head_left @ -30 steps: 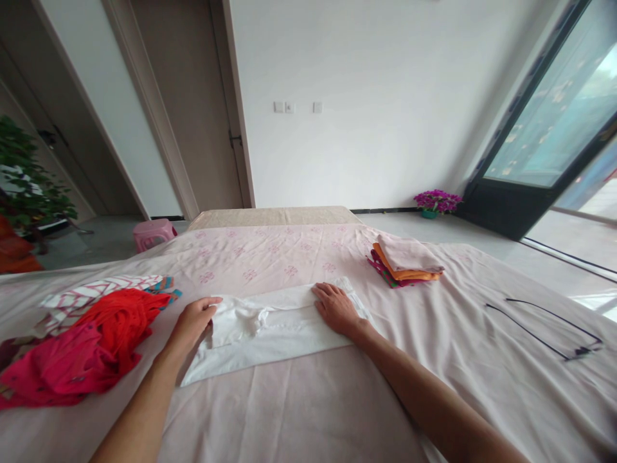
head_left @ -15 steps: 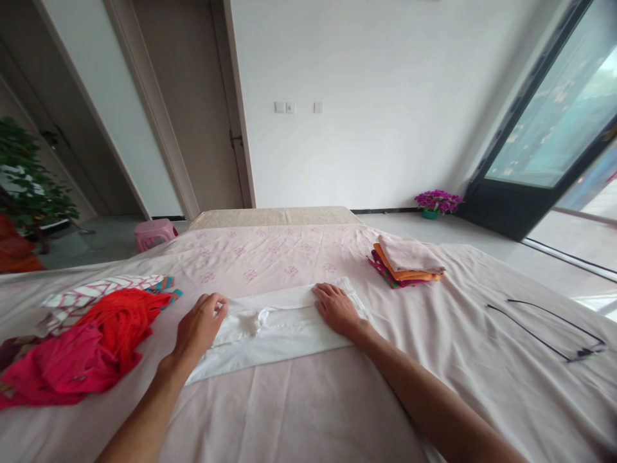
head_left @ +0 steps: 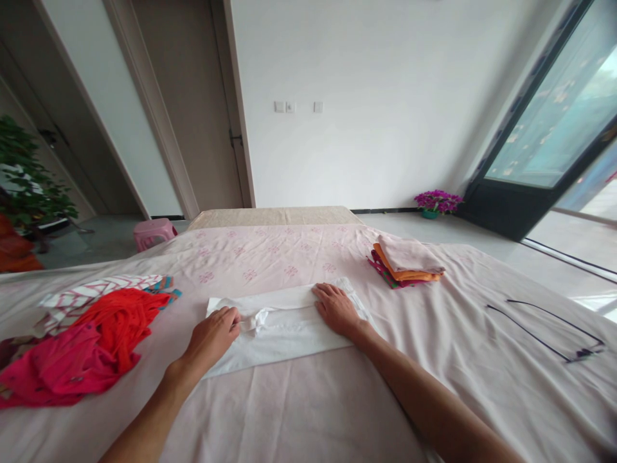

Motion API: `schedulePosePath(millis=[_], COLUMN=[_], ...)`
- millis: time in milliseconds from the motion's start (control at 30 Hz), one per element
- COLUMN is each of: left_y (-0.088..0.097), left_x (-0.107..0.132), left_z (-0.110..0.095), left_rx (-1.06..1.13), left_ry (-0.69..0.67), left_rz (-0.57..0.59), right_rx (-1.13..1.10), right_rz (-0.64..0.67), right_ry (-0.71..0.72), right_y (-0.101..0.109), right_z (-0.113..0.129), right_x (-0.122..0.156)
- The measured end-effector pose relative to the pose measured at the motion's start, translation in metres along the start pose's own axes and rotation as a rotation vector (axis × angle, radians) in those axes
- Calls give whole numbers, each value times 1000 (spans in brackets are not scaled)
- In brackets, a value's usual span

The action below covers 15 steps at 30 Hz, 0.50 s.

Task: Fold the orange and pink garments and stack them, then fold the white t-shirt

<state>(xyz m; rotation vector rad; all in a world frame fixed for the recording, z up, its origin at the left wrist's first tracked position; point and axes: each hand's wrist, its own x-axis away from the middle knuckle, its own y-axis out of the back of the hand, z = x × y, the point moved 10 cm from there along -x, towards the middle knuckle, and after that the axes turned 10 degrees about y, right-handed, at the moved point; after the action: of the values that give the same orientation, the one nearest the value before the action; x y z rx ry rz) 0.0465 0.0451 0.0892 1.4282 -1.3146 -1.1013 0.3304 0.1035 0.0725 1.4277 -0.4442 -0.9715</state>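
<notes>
A folded white garment (head_left: 289, 337) lies in a long strip on the pale pink sheet in front of me. A small crumpled bunch of its cloth sticks up near the middle. My left hand (head_left: 215, 333) is at the left part of the garment, its fingers curled closed on the cloth beside that bunch; the fingertips are partly hidden. Flat on the garment's right part rests my right hand (head_left: 339, 310), fingers stretched out.
To the left lies a loose heap of red and pink clothes (head_left: 110, 334) with a striped piece. A folded stack (head_left: 409, 257) of pink, orange and dark red cloth sits at the right, and eyeglasses (head_left: 581, 352) lie farther right on the sheet (head_left: 289, 411). A pink stool (head_left: 155, 235) stands beyond.
My left hand has moved right and inward over the garment, its fingers now curled on the cloth, and the garment's left end shows. My right hand has stayed in place.
</notes>
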Motion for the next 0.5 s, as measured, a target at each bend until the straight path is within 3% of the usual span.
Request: schedulePosePath(millis=[133, 300, 433, 500], left_y=[3, 8, -22, -33], left_x=[-6, -11, 3, 7], left_z=[15, 26, 21, 21], left_rx=[223, 539, 659, 637], left_ry=[75, 57, 84, 91], left_rz=[76, 172, 522, 586], right_rx=[6, 0, -3, -3], right_rz=[-8, -14, -8, -7], right_ry=[1, 4, 1, -3], right_y=[-1, 0, 1, 1], right_z=[-1, -1, -1, -1], right_x=[0, -1, -1, 0])
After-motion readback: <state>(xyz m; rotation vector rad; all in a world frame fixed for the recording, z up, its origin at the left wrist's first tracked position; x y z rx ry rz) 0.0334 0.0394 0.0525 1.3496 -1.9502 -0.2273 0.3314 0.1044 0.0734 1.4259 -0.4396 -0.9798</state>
